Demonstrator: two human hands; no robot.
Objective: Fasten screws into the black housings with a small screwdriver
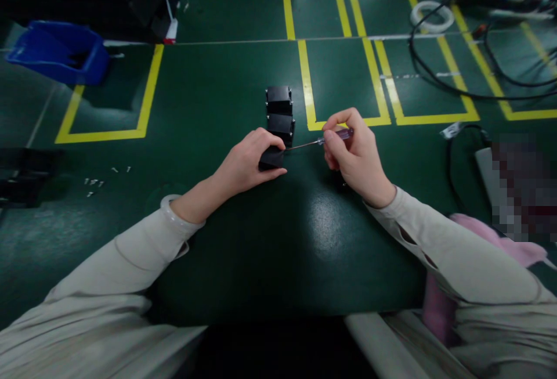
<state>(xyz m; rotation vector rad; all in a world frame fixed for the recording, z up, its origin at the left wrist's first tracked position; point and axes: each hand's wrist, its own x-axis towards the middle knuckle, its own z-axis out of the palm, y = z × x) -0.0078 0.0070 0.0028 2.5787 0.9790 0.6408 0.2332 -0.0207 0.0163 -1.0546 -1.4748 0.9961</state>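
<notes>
Grey-white cloth sleeves (126, 263) angle inward over the dark green tabletop (243, 263), so both hands meet near its middle. The left hand (256, 155) is partly closed around a small black block, apparently plastic (271, 159) – fingers along its far side, thumb along its near side – presumably to keep it from sliding or turning. The right hand (354, 152) is mostly curled, pinching the translucent purple handle of a thin metal screwdriver (346, 134) between thumb and fingers, a light grip that seems suited to twisting. The shaft points left, its tip at the block's right edge; whether it sits in a screw is too small to tell.

Off to the left lie loose small silver screws (92, 181), likely kept clear of the hands. Just beyond the held block, 2 similar black blocks (281, 125) stand in a row, bright metal points at their sides. Farther off are yellow tape outlines (307, 86), perhaps marking places for things, and a blue plastic bin (93, 60) at left.
</notes>
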